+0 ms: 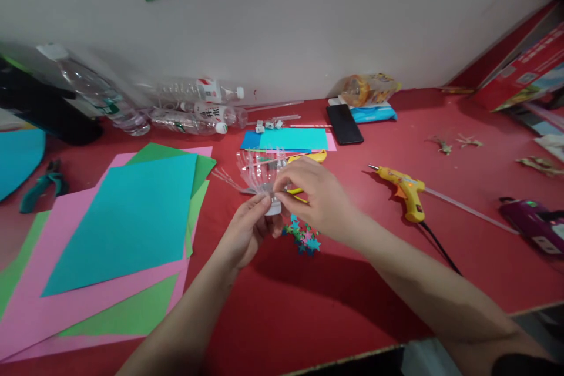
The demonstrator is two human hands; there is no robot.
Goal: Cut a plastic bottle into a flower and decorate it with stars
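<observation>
Over the red table [273, 317], near small coloured stars [304, 238], the left hand [247, 230] grips a fringed bottle [258, 169] near its cap [275, 209]; the right hand [319, 197] touches it, its grip unclear

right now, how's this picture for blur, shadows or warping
Head view: slightly soft, the thin strips of the cut bottle blurring together; head view: a broad dark shadow on the red table below the right hand; head view: top right corner dark, shapes looking stretched toward the edges.
</observation>
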